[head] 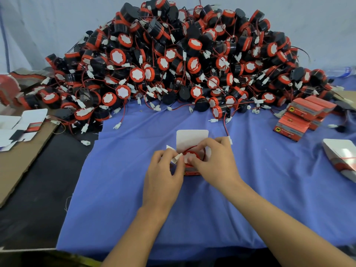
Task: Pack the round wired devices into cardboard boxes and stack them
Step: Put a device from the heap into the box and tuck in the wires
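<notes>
A small cardboard box (191, 138) stands on the blue cloth (115, 189) with its white lid flap raised at the far side. Inside it sits a round red and white device (189, 158) with a red wire looped over it. My left hand (163, 176) pinches the wire's white connector (177, 158) at the box's left edge. My right hand (213, 160) curls over the device, fingertips on its top and wire. A huge pile of round wired devices (173, 60) fills the back of the table. Closed red boxes (304, 116) are stacked at the right.
Flat unfolded box blanks (21, 126) lie on brown cardboard (17, 162) at the left. More white blanks (342, 157) sit at the right edge. A loose connector (85, 143) lies on the black surface left of the cloth.
</notes>
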Demonstrator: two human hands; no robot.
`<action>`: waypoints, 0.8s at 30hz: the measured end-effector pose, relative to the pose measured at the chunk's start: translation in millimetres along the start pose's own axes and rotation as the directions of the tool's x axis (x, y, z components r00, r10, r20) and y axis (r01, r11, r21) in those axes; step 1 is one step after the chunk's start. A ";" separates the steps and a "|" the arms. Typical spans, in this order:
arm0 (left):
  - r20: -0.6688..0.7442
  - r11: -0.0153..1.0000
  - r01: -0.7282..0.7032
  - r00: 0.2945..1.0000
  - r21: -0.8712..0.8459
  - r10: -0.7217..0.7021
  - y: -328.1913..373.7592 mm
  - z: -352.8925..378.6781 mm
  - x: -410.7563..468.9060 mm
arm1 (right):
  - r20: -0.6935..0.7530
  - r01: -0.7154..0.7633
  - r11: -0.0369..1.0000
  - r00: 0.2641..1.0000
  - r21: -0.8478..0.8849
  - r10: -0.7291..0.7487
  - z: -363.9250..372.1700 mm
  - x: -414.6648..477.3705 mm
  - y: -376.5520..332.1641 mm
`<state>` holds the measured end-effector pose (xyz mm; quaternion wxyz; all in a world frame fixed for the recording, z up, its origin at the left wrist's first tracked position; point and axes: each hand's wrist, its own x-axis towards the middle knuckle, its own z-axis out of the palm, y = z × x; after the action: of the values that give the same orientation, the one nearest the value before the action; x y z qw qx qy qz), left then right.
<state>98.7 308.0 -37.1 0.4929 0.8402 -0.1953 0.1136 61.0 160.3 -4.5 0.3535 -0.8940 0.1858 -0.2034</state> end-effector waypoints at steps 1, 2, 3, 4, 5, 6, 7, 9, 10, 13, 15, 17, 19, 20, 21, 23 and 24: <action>-0.011 0.999 0.015 1.000 0.036 -0.015 3.3 -0.1 0.0 | 0.051 -0.045 0.999 0.998 0.019 0.044 -1.0 2.0 1.0; -0.028 0.997 0.033 0.999 0.067 -0.032 7.1 -0.4 0.6 | 0.075 -0.057 0.998 0.996 -0.007 0.057 -2.1 3.4 1.9; -0.042 0.994 0.055 0.998 0.093 -0.052 11.6 -1.3 2.3 | 0.088 -0.056 0.998 0.994 -0.036 0.059 -2.6 4.2 2.1; -0.052 0.990 0.077 0.996 0.119 -0.071 15.5 -2.0 4.9 | 0.097 -0.042 0.997 0.994 -0.060 0.047 -3.1 4.0 1.7; -0.056 0.984 0.092 0.995 0.154 -0.084 19.3 -2.8 8.0 | 0.100 -0.025 0.997 0.994 -0.076 0.033 -3.3 3.6 1.0; -0.056 0.975 0.098 0.995 0.201 -0.088 23.1 -3.8 11.4 | 0.100 -0.010 0.996 0.995 -0.087 0.019 -3.6 3.0 1.1; -0.051 0.964 0.098 0.995 0.249 -0.088 26.3 -4.7 14.6 | 0.096 0.001 0.995 0.995 -0.096 0.008 -3.9 1.9 1.7; -0.018 0.940 0.089 0.996 0.330 -0.088 32.3 -6.0 19.5 | 0.095 0.027 0.993 0.995 -0.116 -0.016 -5.4 0.0 2.7; 0.001 0.929 0.081 0.996 0.362 -0.087 34.9 -6.4 20.9 | 0.102 0.044 0.991 0.994 -0.124 -0.032 -6.0 -0.3 2.5; 0.021 0.904 0.032 0.999 0.426 -0.045 37.5 -7.2 21.2 | 0.123 0.083 0.988 0.990 -0.130 -0.067 -7.5 0.8 0.8; 0.032 0.898 0.005 0.999 0.441 -0.021 36.7 -8.1 20.6 | 0.137 0.094 0.988 0.988 -0.126 -0.077 -8.7 2.3 0.8; 0.064 0.893 -0.010 0.998 0.451 -0.021 37.3 -10.6 19.4 | 0.173 0.104 0.986 0.982 -0.128 -0.081 -8.9 3.1 1.7; 0.115 0.881 -0.036 0.993 0.472 -0.021 40.1 -13.0 18.7 | 0.213 0.107 0.986 0.974 -0.126 -0.079 -7.3 3.5 2.1; 0.138 0.882 -0.048 0.990 0.469 -0.019 41.6 -13.9 18.1 | 0.230 0.104 0.986 0.971 -0.127 -0.072 -6.4 3.7 2.4; 0.151 0.895 -0.052 0.988 0.443 -0.018 42.8 -15.3 17.5 | 0.244 0.103 0.985 0.967 -0.136 -0.067 -5.8 4.4 2.6; 0.158 0.932 -0.049 0.987 0.360 -0.009 43.2 -19.3 16.9 | 0.277 0.094 0.982 0.960 -0.161 -0.047 -5.5 6.7 3.1; 0.167 0.941 -0.050 0.986 0.336 -0.007 42.9 -21.9 17.1 | 0.299 0.078 0.982 0.954 -0.171 -0.023 -6.1 8.5 2.9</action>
<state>95.2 304.7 13.8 0.3217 0.9168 -0.2222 0.0807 64.7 150.9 -0.5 0.2892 -0.9472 0.1257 -0.0588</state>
